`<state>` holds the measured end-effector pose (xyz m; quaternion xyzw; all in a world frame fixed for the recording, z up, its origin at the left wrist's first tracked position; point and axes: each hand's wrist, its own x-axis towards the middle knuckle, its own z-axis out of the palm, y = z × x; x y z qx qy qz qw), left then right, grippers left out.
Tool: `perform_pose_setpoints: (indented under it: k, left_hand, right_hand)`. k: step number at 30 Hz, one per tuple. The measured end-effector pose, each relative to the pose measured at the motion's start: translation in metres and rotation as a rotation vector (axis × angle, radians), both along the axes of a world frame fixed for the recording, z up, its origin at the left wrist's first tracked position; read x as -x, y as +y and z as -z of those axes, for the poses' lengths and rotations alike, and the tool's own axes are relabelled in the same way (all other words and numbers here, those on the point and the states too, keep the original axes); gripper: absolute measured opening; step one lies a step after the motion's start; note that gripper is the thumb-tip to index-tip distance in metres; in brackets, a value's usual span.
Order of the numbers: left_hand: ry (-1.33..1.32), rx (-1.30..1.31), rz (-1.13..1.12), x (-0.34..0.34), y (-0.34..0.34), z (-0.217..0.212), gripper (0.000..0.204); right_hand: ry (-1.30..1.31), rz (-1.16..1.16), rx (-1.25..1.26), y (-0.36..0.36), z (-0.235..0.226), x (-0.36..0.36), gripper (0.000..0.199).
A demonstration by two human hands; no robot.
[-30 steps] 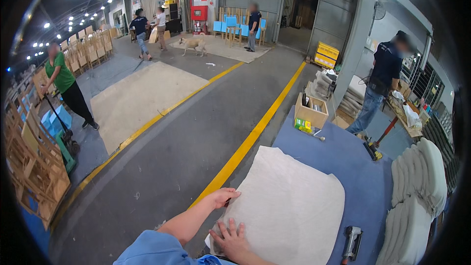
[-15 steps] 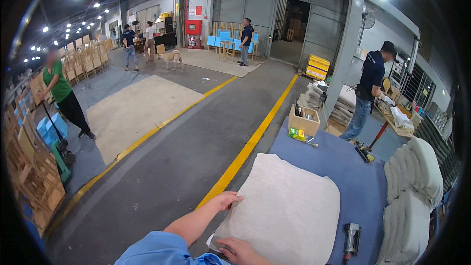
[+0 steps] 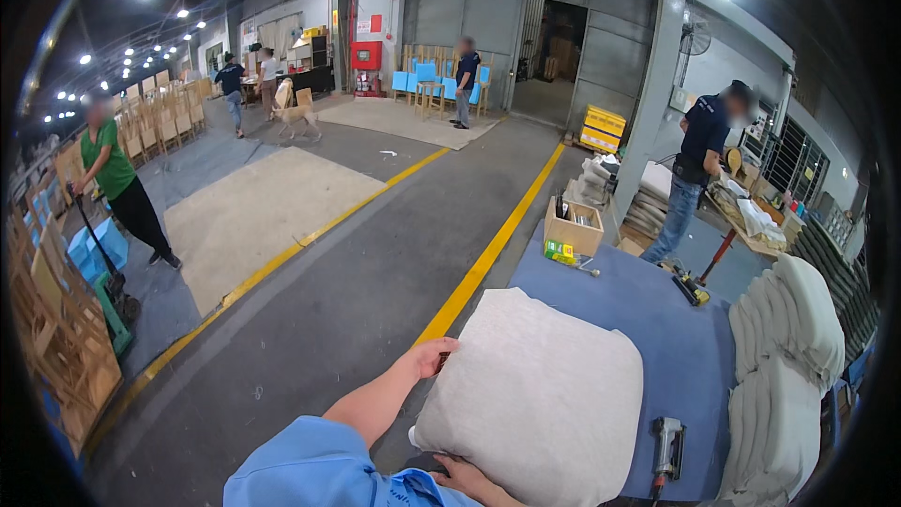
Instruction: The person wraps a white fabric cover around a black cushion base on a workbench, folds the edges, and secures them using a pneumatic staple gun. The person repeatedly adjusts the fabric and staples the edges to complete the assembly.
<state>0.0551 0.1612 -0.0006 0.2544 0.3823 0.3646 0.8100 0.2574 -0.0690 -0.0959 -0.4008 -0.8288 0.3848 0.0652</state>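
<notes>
A pale grey, fabric-covered seat cushion (image 3: 540,394) lies on the blue-topped workbench (image 3: 690,357), its left part reaching past the bench edge. My left hand (image 3: 434,357) grips the cushion's left side, fingers curling beneath the edge. At the near edge, my right hand (image 3: 465,481) holds the cushion's rim low down; some of its fingers are hidden by the fabric. To the right of the cushion lies a silver and black pneumatic staple gun (image 3: 668,451), touched by neither hand.
A wooden box of tools (image 3: 573,228) and a green-yellow carton (image 3: 559,252) stand at the bench's far end. Stacked grey cushions (image 3: 784,394) flank its right side. A co-worker (image 3: 699,155) stands beyond. Left, a person in green (image 3: 117,169) holds a pallet jack (image 3: 117,291) beside wooden chair frames (image 3: 70,319).
The cushion's near edge now looks rounder and fuller, with my right hand lower against it. My left hand has shifted slightly up and left. Background people and the dog have moved.
</notes>
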Motion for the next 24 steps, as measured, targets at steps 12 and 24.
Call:
perform_pose_setpoints:
  k: [12, 24]
  left_hand:
    - [0.231, 0.183, 0.449, -0.026, 0.013, -0.018, 0.051]
    - [0.904, -0.056, -0.095, -0.072, 0.002, -0.005, 0.059]
  right_hand:
    - [-0.012, -0.01, -0.067, 0.004, 0.035, -0.009, 0.065]
    - [0.123, 0.056, 0.445, 0.001, 0.007, -0.002, 0.057]
